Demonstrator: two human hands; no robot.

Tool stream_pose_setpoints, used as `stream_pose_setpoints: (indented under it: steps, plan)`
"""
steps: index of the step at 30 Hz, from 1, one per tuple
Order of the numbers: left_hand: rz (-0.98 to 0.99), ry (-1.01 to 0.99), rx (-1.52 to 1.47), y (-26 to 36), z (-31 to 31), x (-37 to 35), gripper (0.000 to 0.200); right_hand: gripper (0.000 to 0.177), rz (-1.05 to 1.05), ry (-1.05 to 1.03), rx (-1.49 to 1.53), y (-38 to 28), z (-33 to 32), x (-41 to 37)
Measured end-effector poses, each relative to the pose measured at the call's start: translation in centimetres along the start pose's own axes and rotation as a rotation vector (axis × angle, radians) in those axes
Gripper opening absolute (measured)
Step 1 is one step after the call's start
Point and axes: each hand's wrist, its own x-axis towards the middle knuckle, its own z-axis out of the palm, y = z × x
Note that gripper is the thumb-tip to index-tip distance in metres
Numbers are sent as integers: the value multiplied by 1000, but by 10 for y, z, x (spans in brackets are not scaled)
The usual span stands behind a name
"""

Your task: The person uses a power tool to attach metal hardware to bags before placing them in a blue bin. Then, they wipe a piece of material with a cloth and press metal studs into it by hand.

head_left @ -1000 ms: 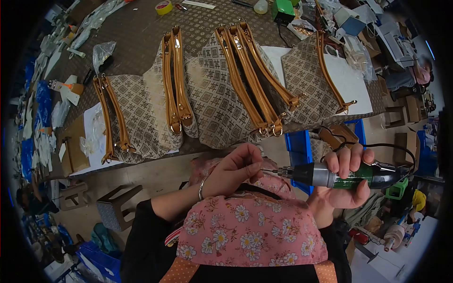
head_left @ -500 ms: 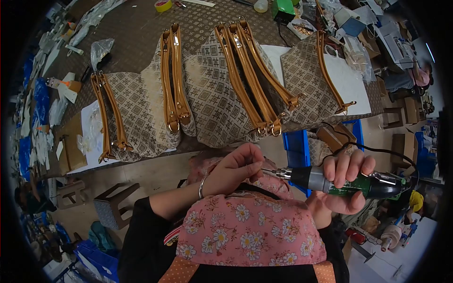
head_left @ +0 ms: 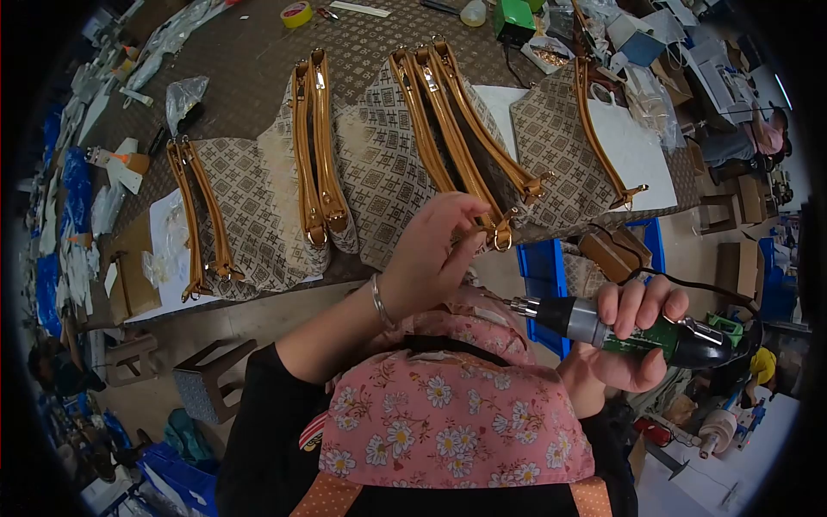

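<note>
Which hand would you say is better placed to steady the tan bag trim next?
Probably the left: the left hand is close to the lower end of the tan bag trim, while the right hand is farther off and wrapped around the power driver.

1 head-worn view, facing forward-down

Beyond the left hand (head_left: 438, 250), a round roll of yellow tape (head_left: 297, 13) and a crumpled clear plastic bag (head_left: 184, 96) lie on the brown patterned tabletop (head_left: 233, 56), while a brown stool with a grey speckled panel (head_left: 202, 393) stands to that hand's left, and a person in a pink top (head_left: 767, 138) is far beyond the right hand (head_left: 636, 332).
</note>
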Motion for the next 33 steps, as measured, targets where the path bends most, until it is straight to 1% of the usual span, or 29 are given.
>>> stream_pose_setpoints:
  steps: [2,3,5,6,8,11,12,13,14,15,17,20,26,33]
  plan:
    - [94,-92,48,-7,3,13,25,40,-25,1,-16,0,0,0]
    - [96,-94,50,-11,4,13,25,41,-60,15,-65,1,0,-1]
    - [-22,-137,-62,-19,6,13,25,42,-98,34,-112,4,0,-1]
    - [-21,-143,-59,-17,4,14,25,43,-139,35,-147,6,-1,-1]
    - [-171,-134,-141,-14,-2,15,21,43,-185,45,-183,10,-1,-1]
    - [-142,-126,-214,-33,-1,13,18,44,-213,66,-181,18,0,3]
    - [-141,-135,-212,-35,-1,13,18,42,-220,13,-177,22,0,6]
    - [-182,-151,-218,-36,-2,14,16,41,-227,-43,-173,26,-2,8]
    - [-222,-166,-224,-36,-1,15,15,40,-226,-53,-173,29,-4,9]
    - [-220,-172,-222,-35,-1,15,15,40,-231,-49,-175,32,-4,11]
    - [-340,-155,-385,-31,-1,16,13,40,-232,-56,-199,37,-4,12]
    - [-396,-144,-396,-24,-2,17,11,41,-226,-71,-192,40,-7,14]
    - [-357,-105,-372,-28,3,16,10,43,-236,-81,-173,48,-12,17]
    - [-362,-85,-330,-27,4,14,10,42,-238,-56,-142,56,-15,16]
